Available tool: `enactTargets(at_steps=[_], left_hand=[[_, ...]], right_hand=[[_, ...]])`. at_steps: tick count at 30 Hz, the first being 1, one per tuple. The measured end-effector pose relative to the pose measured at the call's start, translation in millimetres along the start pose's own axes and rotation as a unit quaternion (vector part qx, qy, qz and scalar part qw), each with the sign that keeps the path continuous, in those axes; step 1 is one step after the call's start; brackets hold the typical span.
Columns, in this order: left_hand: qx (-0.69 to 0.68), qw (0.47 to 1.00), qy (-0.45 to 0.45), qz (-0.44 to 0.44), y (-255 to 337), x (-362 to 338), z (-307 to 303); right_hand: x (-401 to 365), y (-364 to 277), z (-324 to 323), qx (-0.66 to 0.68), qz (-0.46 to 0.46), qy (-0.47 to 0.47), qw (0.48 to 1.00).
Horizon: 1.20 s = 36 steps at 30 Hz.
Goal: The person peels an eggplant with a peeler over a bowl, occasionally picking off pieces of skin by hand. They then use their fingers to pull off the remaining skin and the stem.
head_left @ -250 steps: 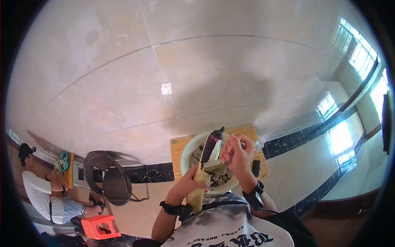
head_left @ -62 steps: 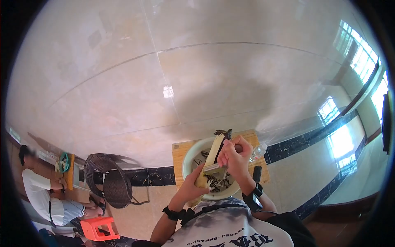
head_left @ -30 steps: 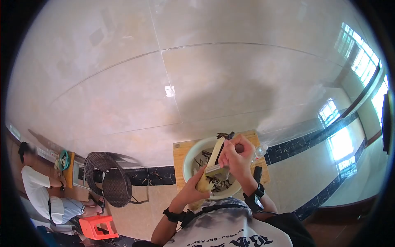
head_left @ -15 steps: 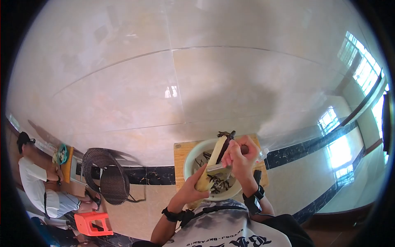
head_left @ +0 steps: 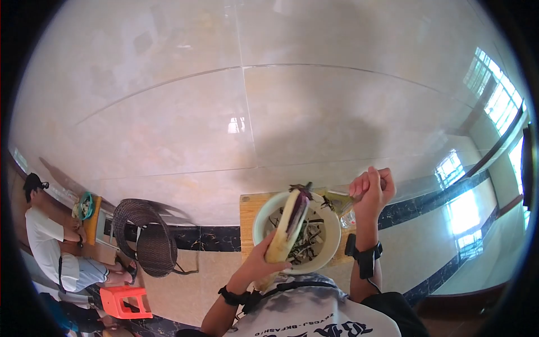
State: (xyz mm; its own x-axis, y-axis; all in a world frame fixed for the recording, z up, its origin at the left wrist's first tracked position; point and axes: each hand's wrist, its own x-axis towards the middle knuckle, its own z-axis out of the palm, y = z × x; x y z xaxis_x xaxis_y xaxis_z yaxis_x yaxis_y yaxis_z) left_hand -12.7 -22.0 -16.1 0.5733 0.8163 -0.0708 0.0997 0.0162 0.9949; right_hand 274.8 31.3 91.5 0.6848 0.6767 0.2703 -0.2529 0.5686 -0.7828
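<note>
My left hand [head_left: 264, 262] grips the lower end of a partly peeled eggplant [head_left: 289, 224], pale with a strip of dark purple skin and a dark stem at its top. The eggplant stands tilted over a white basin [head_left: 335, 238] holding dark and pale peelings. Up and to the right, my right hand [head_left: 373, 188] is closed round the handle of a peeler [head_left: 338, 197], whose flat head points left toward the eggplant. A dark scrap hangs near the peeler's head. The basin rests on a wooden table [head_left: 247, 210].
A clear plastic object [head_left: 349, 219] stands right of the basin. A wicker chair [head_left: 154, 241], a red stool [head_left: 123, 300] and a seated person [head_left: 50, 236] beside a small table with a teal basin [head_left: 86, 206] are at the left. A tiled wall [head_left: 196, 123] rises ahead.
My right hand has moved right and slightly up with the peeler, away from the eggplant. The eggplant is tilted a little more upright in my left hand.
</note>
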Motion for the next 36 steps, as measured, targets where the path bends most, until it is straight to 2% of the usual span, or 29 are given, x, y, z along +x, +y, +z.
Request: enactTargets(at_steps=[1, 3, 6, 9, 12, 15, 18, 21, 24, 27, 30, 33, 36], left_hand=[[-0.051, 0.998, 0.008, -0.044, 2.3, 1.2, -0.6], [-0.152, 0.98, 0.02, -0.13, 11.0, 7.7, -3.3], [-0.218, 0.97, -0.03, -0.105, 15.9, 14.3, -9.3], [-0.205, 0.973, -0.035, -0.104, 27.3, 18.3, -7.5], [-0.108, 0.992, -0.04, -0.058, 17.0, 24.1, -4.6], [-0.062, 0.996, -0.053, -0.034, 20.3, 21.9, 3.2], [-0.099, 0.992, -0.067, -0.037, 12.1, 20.3, 6.4], [-0.098, 0.989, -0.076, -0.083, 7.2, 14.4, 2.9], [-0.085, 0.988, -0.085, -0.093, -2.7, 5.0, 1.6], [-0.09, 0.988, -0.091, -0.087, 8.9, 1.5, 6.5], [-0.07, 0.992, -0.059, -0.084, 6.6, 5.3, 7.2], [-0.033, 0.997, -0.034, -0.053, 11.1, 9.7, 5.7], [-0.113, 0.983, -0.052, -0.131, 5.0, 15.8, 3.4]], right_hand=[[-4.5, -1.9, -0.4, -0.012, -0.002, 0.001, 1.0], [-21.1, -5.3, 4.6, 0.03, 0.072, -0.02, 0.997], [-40.2, 1.4, 8.9, 0.095, 0.165, -0.053, 0.98], [-49.4, 9.2, 17.5, 0.137, 0.241, -0.058, 0.959], [-57.9, 6.2, 31.4, 0.129, 0.292, -0.071, 0.945], [-67.0, 15.4, 36.2, 0.059, 0.253, -0.099, 0.96], [-73.7, 12.4, 40.3, -0.046, 0.163, -0.109, 0.979], [-61.6, 4.8, 43.2, -0.086, 0.138, -0.078, 0.984], [-20.3, 15.4, 19.4, -0.034, 0.065, -0.048, 0.996], [0.3, 6.3, 10.1, 0.067, 0.133, -0.006, 0.989], [-3.4, 1.9, 3.9, 0.115, 0.13, 0.056, 0.983], [-22.5, -6.2, 2.6, 0.124, 0.153, 0.014, 0.98], [-50.8, 5.7, 7.6, 0.101, 0.228, -0.074, 0.966]])
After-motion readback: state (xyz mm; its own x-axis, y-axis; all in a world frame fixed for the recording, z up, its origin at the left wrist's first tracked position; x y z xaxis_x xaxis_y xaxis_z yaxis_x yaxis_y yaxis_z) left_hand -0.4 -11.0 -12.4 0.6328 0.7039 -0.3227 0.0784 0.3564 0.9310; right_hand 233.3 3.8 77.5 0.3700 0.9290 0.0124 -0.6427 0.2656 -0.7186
